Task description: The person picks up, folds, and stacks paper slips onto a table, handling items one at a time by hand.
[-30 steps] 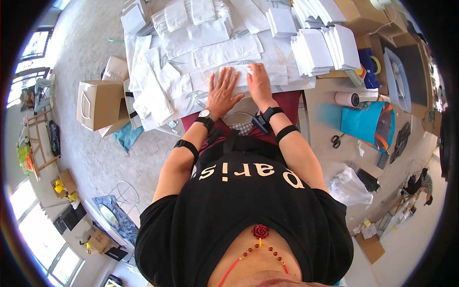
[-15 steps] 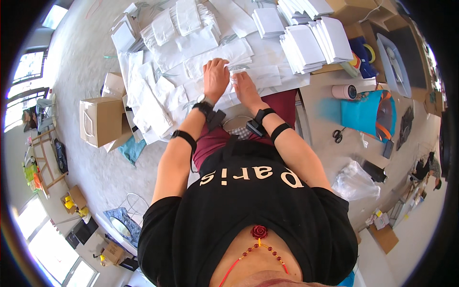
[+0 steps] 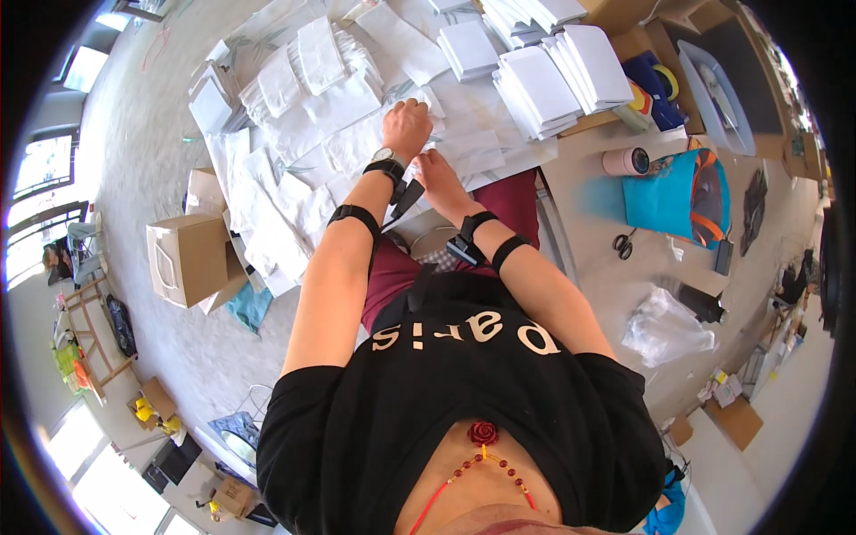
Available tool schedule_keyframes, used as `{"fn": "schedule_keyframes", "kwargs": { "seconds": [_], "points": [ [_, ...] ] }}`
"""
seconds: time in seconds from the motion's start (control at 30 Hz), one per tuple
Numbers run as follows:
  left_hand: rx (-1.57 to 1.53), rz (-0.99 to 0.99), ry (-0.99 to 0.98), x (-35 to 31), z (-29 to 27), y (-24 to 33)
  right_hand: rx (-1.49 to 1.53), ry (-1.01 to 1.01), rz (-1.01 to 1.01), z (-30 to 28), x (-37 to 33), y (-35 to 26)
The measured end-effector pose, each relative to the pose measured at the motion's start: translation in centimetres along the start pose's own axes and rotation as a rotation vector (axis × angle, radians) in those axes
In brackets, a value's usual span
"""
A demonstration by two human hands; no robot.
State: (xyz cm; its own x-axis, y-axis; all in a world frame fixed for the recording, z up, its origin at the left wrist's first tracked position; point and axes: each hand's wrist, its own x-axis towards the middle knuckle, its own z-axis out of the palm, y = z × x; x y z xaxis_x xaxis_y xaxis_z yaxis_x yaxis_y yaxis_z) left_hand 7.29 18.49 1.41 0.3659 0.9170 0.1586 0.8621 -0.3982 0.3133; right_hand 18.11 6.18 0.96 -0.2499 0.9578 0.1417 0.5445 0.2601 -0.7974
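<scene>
My left hand (image 3: 407, 127) has its fingers curled down onto a thin white bag (image 3: 428, 100) lying on the table. Just to its right and nearer to me, my right hand (image 3: 440, 183) is closed at the bag's near edge, its fingertips partly hidden. The two hands almost touch. Beyond them lies an overlapping pile of flat white bags (image 3: 318, 58), and more loose white bags (image 3: 259, 201) spread over the table's left side. A flat white piece (image 3: 474, 152) rests right of my right hand.
White folded stacks (image 3: 539, 89) stand at the right of the table, with another stack (image 3: 214, 100) at the far left. Cardboard boxes (image 3: 185, 259) flank the table. On the right are a pink cylinder (image 3: 626, 161), a blue bag (image 3: 664, 201) and black scissors (image 3: 623, 243).
The view has shifted, so the table appears farther left. My left hand has come nearer to me relative to the bags, and my right hand has drawn in closer beside it.
</scene>
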Motion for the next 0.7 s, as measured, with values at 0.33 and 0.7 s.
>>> {"fn": "schedule_keyframes", "kwargs": {
  "seconds": [0.33,0.7],
  "points": [
    [-0.418,-0.229,0.132,-0.3,-0.1,-1.7,-0.065,0.007,-0.009,0.6,0.2,0.3],
    [-0.546,-0.241,0.203,-2.1,-3.0,-3.7,-0.071,0.019,-0.024,0.6,0.0,0.6]
  ]
}}
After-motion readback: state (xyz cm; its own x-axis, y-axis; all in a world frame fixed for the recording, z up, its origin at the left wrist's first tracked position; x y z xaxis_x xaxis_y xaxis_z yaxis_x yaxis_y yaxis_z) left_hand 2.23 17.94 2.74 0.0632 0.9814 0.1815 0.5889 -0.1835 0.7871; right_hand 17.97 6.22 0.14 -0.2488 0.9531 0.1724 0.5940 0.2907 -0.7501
